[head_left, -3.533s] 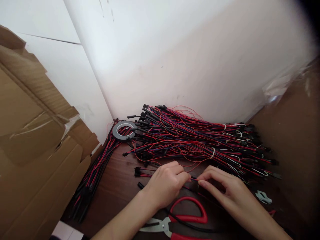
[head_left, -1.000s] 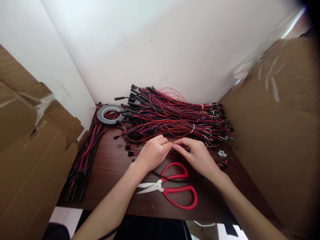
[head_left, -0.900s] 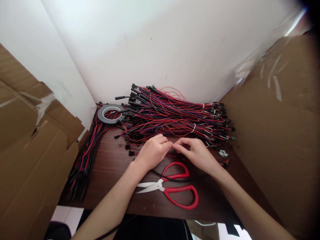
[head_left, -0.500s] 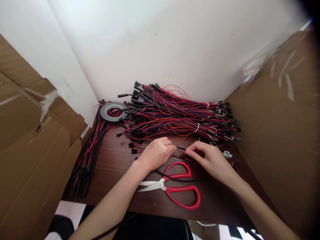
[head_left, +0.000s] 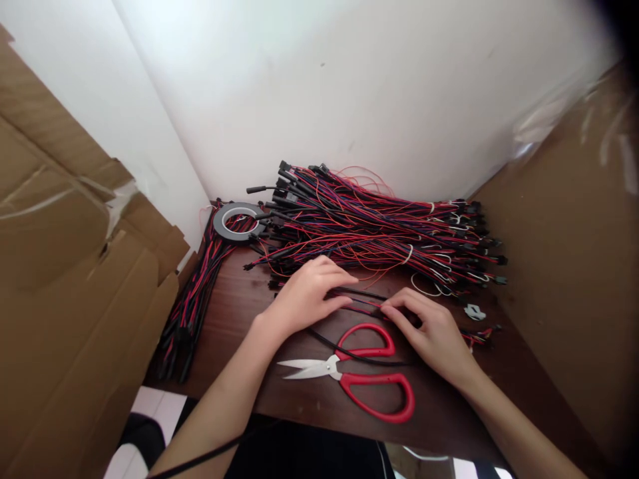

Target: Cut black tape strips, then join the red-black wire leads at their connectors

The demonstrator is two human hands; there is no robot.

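Observation:
My left hand (head_left: pixel 310 293) is over the thin wires near the middle of the table, its thumb and fingers apart around them. To its right, my right hand (head_left: pixel 432 329) pinches the red and black wires (head_left: pixel 367 303) between thumb and fingertips. Just below the hands lie red-handled scissors (head_left: pixel 332 366), blades parted and pointing left. A black cable (head_left: pixel 349 356) crosses the scissors' handles. Behind the hands is a large pile of red, blue and black wires (head_left: pixel 349 219) with black connectors, partly tied in bundles.
A roll of grey tape (head_left: pixel 219 223) rests on another wire bundle (head_left: pixel 192 306) at the left. Cardboard (head_left: pixel 74 299) stands on the left and more cardboard (head_left: pixel 564 233) on the right. A small white piece (head_left: pixel 474 312) lies right of my right hand.
My left hand has gone from closed fingers to a spread thumb and fingers. The view has shifted, so the table's contents appear slightly further right.

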